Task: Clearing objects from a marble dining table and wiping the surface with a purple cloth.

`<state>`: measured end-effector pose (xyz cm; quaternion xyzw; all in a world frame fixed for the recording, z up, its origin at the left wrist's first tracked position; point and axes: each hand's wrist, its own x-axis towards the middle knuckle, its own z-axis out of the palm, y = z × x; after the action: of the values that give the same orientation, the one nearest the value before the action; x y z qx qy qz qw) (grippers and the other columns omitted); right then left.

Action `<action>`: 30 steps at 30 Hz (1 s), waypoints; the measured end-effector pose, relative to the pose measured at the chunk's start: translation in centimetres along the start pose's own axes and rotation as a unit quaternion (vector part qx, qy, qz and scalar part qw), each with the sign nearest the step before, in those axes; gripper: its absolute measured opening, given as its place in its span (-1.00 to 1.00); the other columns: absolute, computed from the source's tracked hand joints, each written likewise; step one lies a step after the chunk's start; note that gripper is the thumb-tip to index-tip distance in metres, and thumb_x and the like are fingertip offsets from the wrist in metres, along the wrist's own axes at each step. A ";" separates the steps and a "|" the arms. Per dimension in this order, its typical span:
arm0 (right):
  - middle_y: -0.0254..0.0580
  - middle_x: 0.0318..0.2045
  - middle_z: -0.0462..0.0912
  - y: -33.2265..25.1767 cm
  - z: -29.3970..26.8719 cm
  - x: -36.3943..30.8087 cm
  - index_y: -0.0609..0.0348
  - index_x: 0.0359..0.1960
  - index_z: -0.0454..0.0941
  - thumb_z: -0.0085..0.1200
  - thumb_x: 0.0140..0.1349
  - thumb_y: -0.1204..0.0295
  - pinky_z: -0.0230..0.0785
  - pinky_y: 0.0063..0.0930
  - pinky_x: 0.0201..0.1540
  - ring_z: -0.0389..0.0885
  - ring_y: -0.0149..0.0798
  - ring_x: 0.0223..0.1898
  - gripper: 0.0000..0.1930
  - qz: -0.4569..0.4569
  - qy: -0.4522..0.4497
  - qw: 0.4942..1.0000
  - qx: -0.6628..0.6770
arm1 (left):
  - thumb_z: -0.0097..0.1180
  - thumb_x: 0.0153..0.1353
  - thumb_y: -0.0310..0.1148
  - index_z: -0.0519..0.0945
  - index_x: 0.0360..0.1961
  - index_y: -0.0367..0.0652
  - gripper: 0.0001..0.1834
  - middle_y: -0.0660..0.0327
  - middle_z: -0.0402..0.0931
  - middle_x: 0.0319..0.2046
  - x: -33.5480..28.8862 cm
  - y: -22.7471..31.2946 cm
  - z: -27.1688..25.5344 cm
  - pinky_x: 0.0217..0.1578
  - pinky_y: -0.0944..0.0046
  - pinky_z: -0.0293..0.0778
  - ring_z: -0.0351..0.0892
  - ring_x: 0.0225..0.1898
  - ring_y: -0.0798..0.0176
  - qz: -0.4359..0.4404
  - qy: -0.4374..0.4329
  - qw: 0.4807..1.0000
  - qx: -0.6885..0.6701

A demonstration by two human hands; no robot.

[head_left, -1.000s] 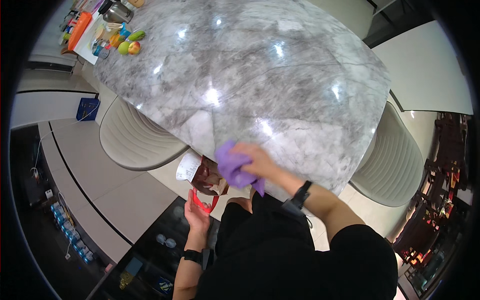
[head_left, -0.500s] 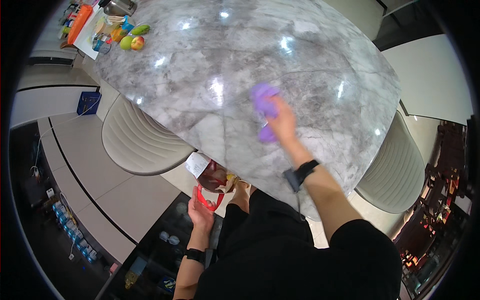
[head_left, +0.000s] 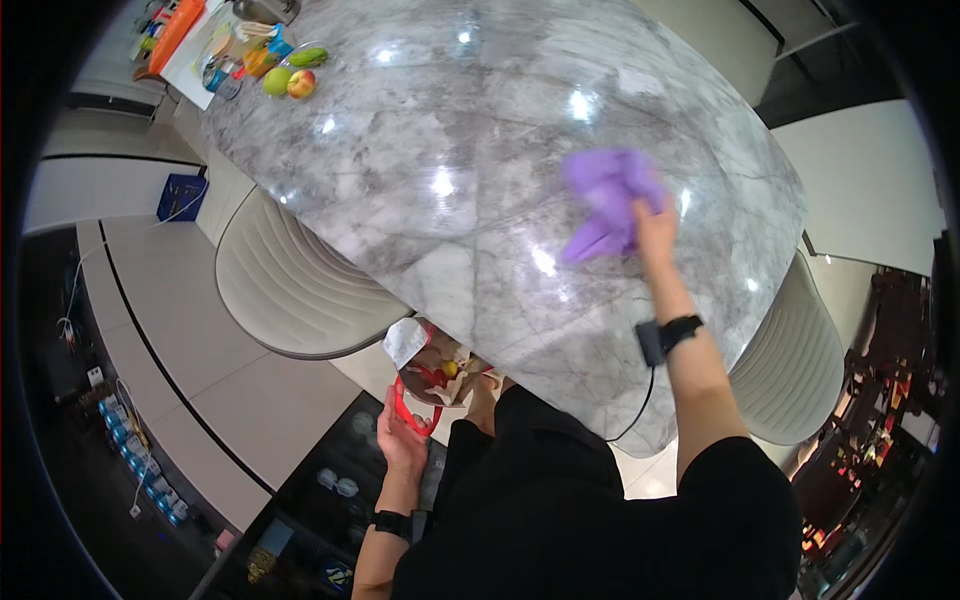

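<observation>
At the far left of the table, a cluster of small things is seen: an orange object [head_left: 176, 30] by the edge, a green fruit [head_left: 277, 81], a red and yellow fruit [head_left: 301, 84] touching it, and a green oblong fruit [head_left: 307, 57] just behind them. A blue box [head_left: 182, 197] is set on the floor below that corner. A cream, ribbed chair [head_left: 290, 290] is pushed partly under the near-left edge of the table.

Lower down, beneath the table edge, a red-rimmed container [head_left: 425, 375] is held by the left hand [head_left: 400, 440]. The fingers are closed around its red rim from below. Crumpled white paper and small scraps of red and yellow are seen inside it. A dark band is worn on the left wrist.

The grey marble table [head_left: 440, 150] fills the middle of the view, its glossy top marked by several bright reflections of lights.

To the right, a purple cloth [head_left: 605, 205] is pressed flat on the tabletop, well in from the edge and toward the right half of the table. It is held down by the right hand [head_left: 652, 228], whose fingers lie on the near right part of the cloth; how tightly the cloth is gripped cannot be told, since the fingers are partly hidden by it. A black watch [head_left: 668, 335] is worn on the right wrist, with a thin black cable hanging from it. A second cream chair [head_left: 800, 360] is tucked in at the table's right side.
</observation>
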<state>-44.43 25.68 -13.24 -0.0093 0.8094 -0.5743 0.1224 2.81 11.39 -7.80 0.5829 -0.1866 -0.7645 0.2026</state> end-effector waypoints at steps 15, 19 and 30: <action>-0.38 0.01 0.58 -2.5 21.2 -5.2 -0.28 -0.02 0.55 0.26 -0.14 0.38 0.47 -0.27 -0.04 0.55 -0.05 -0.07 -0.48 -0.284 -0.189 0.910 -0.235 | -0.19 0.29 -0.10 0.10 0.39 -0.10 -0.32 0.38 0.22 0.33 -0.2 0.4 -0.7 -0.33 0.30 0.42 0.42 -0.46 0.36 0.011 -0.020 0.998 -0.059; -0.36 -0.06 0.61 0.7 20.1 -11.0 -0.25 -0.06 0.57 0.29 -0.17 0.40 0.49 -0.26 -0.11 0.56 -0.08 -0.13 -0.49 -0.345 -0.278 0.870 -0.216 | -0.24 0.28 -0.11 0.09 0.40 -0.10 -0.32 0.40 0.21 0.34 0.4 0.3 -1.0 -0.33 0.27 0.42 0.41 -0.47 0.35 0.002 -0.015 0.999 -0.043; -0.25 0.14 0.44 -2.3 17.0 -12.3 -0.09 0.04 0.46 0.28 -0.07 0.39 0.20 -0.14 0.15 0.36 0.00 0.15 -0.46 -0.281 -0.348 0.872 -0.196 | -0.26 0.29 -0.13 0.12 0.39 -0.15 -0.33 0.32 0.20 0.33 1.9 2.4 -0.9 -0.39 0.38 0.43 0.41 -0.51 0.34 0.014 -0.033 0.998 -0.046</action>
<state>-29.26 11.01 -14.12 -0.4599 0.7735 -0.3733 0.2254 3.50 8.30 -8.29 0.5448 -0.1659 -0.7882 0.2331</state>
